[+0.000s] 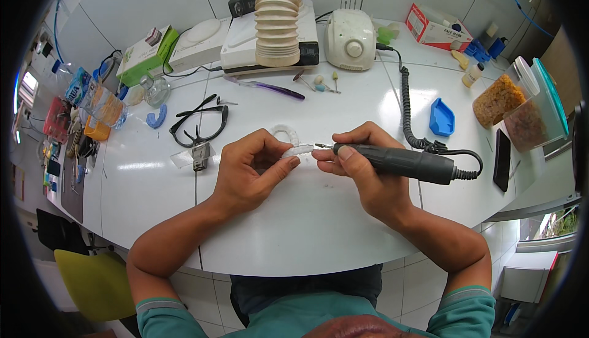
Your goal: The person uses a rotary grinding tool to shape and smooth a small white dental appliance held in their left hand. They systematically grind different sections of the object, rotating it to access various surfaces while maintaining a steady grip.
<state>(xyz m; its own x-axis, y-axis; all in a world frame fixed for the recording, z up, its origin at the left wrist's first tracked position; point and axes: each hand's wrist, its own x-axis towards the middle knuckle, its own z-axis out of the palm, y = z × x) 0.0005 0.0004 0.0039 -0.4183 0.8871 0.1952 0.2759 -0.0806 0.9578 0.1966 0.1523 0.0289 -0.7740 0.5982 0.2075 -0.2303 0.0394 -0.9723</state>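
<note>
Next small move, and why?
Probably ease the bit slightly left along the clear curved piece's edge: the right grip holds the dark handpiece with its bit aimed there, and the left grip pinches the piece. Whether they already touch, I can't tell.

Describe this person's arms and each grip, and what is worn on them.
The left arm and right arm come out of short teal sleeves, each edged with a pale grey band. Below that they are bare, with no watch or bracelet in view. The left grip and right grip are human hands, without gloves or visible rings.
</note>
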